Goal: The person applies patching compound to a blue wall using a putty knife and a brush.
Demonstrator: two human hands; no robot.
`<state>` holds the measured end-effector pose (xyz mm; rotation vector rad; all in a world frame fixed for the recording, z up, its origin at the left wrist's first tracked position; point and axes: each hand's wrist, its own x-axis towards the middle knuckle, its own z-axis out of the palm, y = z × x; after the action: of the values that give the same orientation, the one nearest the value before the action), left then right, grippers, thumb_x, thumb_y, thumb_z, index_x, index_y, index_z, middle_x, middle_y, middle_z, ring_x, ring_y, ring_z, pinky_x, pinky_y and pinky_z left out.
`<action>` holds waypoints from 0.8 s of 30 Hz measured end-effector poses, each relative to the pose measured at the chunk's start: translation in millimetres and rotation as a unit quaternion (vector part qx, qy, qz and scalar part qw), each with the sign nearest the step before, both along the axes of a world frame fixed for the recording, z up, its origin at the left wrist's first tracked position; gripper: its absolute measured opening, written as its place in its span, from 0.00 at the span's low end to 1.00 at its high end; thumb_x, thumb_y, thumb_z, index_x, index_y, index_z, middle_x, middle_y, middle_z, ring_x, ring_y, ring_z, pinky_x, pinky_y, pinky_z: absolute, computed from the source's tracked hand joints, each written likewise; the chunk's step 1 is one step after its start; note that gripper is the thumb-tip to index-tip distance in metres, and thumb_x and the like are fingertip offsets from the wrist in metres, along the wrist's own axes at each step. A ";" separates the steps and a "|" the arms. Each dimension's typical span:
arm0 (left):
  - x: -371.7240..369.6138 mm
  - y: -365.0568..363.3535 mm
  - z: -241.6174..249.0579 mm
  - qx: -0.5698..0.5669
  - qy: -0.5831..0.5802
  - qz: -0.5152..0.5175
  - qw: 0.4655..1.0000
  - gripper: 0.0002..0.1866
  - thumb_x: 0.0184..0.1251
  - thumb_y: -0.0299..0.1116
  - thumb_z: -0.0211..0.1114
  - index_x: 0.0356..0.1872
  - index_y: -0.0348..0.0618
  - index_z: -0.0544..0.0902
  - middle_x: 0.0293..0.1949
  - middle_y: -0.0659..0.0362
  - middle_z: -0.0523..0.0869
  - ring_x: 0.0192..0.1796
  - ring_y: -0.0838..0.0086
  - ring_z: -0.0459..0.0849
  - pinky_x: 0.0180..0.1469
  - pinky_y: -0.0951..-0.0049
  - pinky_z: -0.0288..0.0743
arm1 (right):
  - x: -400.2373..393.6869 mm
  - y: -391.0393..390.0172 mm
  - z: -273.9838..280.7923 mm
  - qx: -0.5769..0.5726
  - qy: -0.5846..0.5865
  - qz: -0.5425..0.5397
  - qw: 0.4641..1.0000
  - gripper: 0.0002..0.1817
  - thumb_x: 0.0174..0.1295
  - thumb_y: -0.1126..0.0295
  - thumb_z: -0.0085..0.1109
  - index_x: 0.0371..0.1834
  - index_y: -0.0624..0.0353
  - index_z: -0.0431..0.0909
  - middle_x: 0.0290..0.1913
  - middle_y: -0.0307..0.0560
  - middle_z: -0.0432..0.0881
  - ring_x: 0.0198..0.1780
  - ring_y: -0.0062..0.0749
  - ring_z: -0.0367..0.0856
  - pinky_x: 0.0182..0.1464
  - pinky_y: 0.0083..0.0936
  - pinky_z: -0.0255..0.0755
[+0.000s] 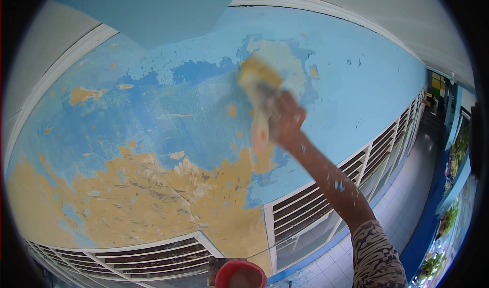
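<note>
A red container (pixel 240 273) sits at the bottom edge of the frame, nearest the camera. Right of it, a patterned sleeve (pixel 378 257) rises toward the centre, where the right hand (pixel 286 119) is closed around a scraper (pixel 259 92) (blurred), pressed against the peeling blue wall (pixel 168 120) at upper centre.

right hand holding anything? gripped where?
Right hand holds a blurred, wide-bladed yellowish scraper by its handle, blade against the peeling blue wall. Left hand is not in view.
</note>
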<state>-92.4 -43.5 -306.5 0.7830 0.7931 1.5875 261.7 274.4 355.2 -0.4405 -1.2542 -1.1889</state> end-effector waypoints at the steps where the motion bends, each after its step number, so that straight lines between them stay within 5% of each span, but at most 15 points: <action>1: 14.8 5.4 32.5 0.011 0.011 0.045 0.999 0.29 0.75 0.53 0.59 0.64 0.39 0.74 0.66 0.51 0.78 0.65 0.62 0.78 0.68 0.55 0.74 | -13.2 -33.9 -5.6 -0.062 -0.096 0.076 0.990 0.21 0.48 0.74 0.71 0.50 0.55 0.85 0.47 0.40 0.87 0.41 0.32 0.87 0.37 0.25 0.81; 3: 35.3 5.7 95.7 0.003 -0.001 0.051 0.999 0.31 0.74 0.56 0.60 0.64 0.39 0.74 0.66 0.51 0.78 0.65 0.62 0.78 0.69 0.54 0.73 | -17.4 -49.8 -6.6 -0.122 -0.190 0.155 0.962 0.21 0.51 0.75 0.72 0.51 0.56 0.85 0.48 0.41 0.87 0.42 0.30 0.87 0.37 0.25 0.81; 5: 44.4 -0.8 124.8 -0.011 -0.009 0.059 0.998 0.33 0.73 0.58 0.61 0.63 0.39 0.74 0.66 0.51 0.77 0.65 0.62 0.77 0.69 0.53 0.73 | -0.3 -41.7 1.4 -0.349 -0.008 0.476 0.807 0.17 0.57 0.73 0.74 0.50 0.58 0.86 0.48 0.42 0.88 0.39 0.25 0.86 0.38 0.23 0.81; 8: 56.5 -10.8 128.1 -0.086 0.028 0.121 0.989 0.34 0.72 0.61 0.59 0.63 0.39 0.74 0.66 0.52 0.77 0.67 0.61 0.76 0.70 0.51 0.72 | 74.8 1.8 61.0 -0.253 0.206 0.552 0.768 0.11 0.63 0.73 0.71 0.46 0.67 0.87 0.37 0.40 0.87 0.36 0.20 0.80 0.39 0.20 0.74; 10: 56.5 -18.7 115.4 -0.017 0.097 0.144 0.985 0.34 0.72 0.60 0.60 0.64 0.40 0.74 0.67 0.52 0.76 0.67 0.59 0.75 0.69 0.49 0.71 | 104.5 10.9 81.4 -0.056 0.281 0.410 0.866 0.12 0.64 0.72 0.69 0.46 0.71 0.86 0.35 0.43 0.89 0.31 0.19 0.81 0.35 0.18 0.75; 11: 54.5 -20.4 110.8 -0.020 0.094 0.148 0.984 0.34 0.72 0.60 0.60 0.64 0.40 0.74 0.67 0.52 0.76 0.67 0.59 0.75 0.69 0.49 0.71 | 101.8 4.5 86.7 -0.022 0.369 0.243 0.897 0.12 0.63 0.72 0.69 0.45 0.71 0.86 0.36 0.45 0.90 0.31 0.21 0.85 0.38 0.19 0.79; 14: 55.5 -19.9 108.2 0.015 0.053 0.107 0.993 0.30 0.74 0.53 0.60 0.65 0.40 0.74 0.66 0.52 0.77 0.66 0.59 0.77 0.69 0.51 0.72 | 52.5 37.1 82.4 0.124 0.167 0.132 0.969 0.12 0.55 0.71 0.73 0.44 0.56 0.89 0.42 0.44 0.91 0.39 0.32 0.89 0.40 0.26 0.83; 15: 62.3 -9.8 131.0 -0.047 0.000 0.121 0.992 0.29 0.74 0.50 0.60 0.66 0.40 0.74 0.66 0.52 0.78 0.66 0.60 0.77 0.69 0.52 0.72 | 12.2 8.3 48.8 -0.099 0.161 -0.022 0.982 0.17 0.51 0.70 0.71 0.47 0.51 0.88 0.45 0.43 0.89 0.41 0.36 0.88 0.40 0.27 0.83; 16: 67.5 -4.9 146.7 -0.111 -0.054 0.134 0.983 0.27 0.74 0.46 0.60 0.66 0.40 0.74 0.65 0.52 0.79 0.65 0.60 0.78 0.68 0.53 0.73 | -18.3 26.1 24.9 -0.037 0.036 -0.067 0.996 0.24 0.49 0.71 0.68 0.53 0.50 0.86 0.46 0.40 0.88 0.39 0.34 0.87 0.38 0.26 0.83; 17: 70.8 -3.2 150.6 -0.115 -0.054 0.135 0.983 0.27 0.74 0.46 0.60 0.66 0.40 0.74 0.65 0.52 0.79 0.65 0.60 0.78 0.68 0.53 0.73 | -52.5 -0.2 18.1 0.041 -0.048 0.054 0.997 0.26 0.50 0.75 0.63 0.56 0.50 0.85 0.46 0.39 0.88 0.39 0.32 0.87 0.38 0.27 0.83; 19: 74.7 9.1 151.9 -0.092 -0.061 0.127 0.986 0.26 0.73 0.41 0.59 0.67 0.40 0.74 0.64 0.53 0.80 0.66 0.61 0.78 0.70 0.54 0.72 | -71.2 -48.5 9.5 -0.020 -0.155 0.096 0.983 0.22 0.54 0.74 0.63 0.55 0.52 0.85 0.45 0.42 0.88 0.39 0.30 0.88 0.39 0.30 0.85; 21: 73.2 13.0 149.7 -0.079 -0.065 0.131 0.986 0.25 0.72 0.38 0.59 0.67 0.39 0.74 0.64 0.53 0.81 0.66 0.61 0.79 0.70 0.54 0.71 | -78.6 -68.3 14.6 -0.198 -0.259 0.349 0.879 0.16 0.61 0.73 0.63 0.53 0.54 0.86 0.42 0.43 0.89 0.39 0.30 0.88 0.41 0.29 0.85; 22: 71.0 12.4 148.4 -0.054 -0.082 0.109 0.989 0.26 0.72 0.38 0.59 0.68 0.40 0.74 0.64 0.53 0.80 0.66 0.61 0.78 0.71 0.54 0.70 | -75.5 -45.7 21.5 -0.144 -0.159 0.449 0.867 0.11 0.64 0.71 0.65 0.49 0.56 0.87 0.40 0.44 0.89 0.38 0.26 0.88 0.40 0.23 0.82; 23: 68.5 12.7 146.5 -0.028 -0.098 0.086 0.991 0.26 0.73 0.39 0.59 0.68 0.40 0.73 0.65 0.52 0.80 0.66 0.60 0.78 0.72 0.53 0.69 | -58.6 -27.0 31.8 -0.135 -0.027 0.422 0.896 0.07 0.63 0.72 0.68 0.43 0.58 0.87 0.37 0.39 0.88 0.34 0.19 0.84 0.34 0.18 0.75; 24: 58.4 14.5 122.9 -0.027 -0.101 0.092 0.990 0.26 0.73 0.39 0.59 0.68 0.40 0.73 0.65 0.52 0.80 0.66 0.60 0.78 0.72 0.53 0.69 | -27.5 -33.5 47.2 -0.340 0.109 0.478 0.802 0.06 0.63 0.70 0.71 0.38 0.61 0.87 0.31 0.34 0.84 0.30 0.12 0.75 0.30 0.18 0.68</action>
<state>-34.1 -29.0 -183.6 0.5110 0.7747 1.7709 234.2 240.9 402.4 -0.3566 -1.3980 0.2001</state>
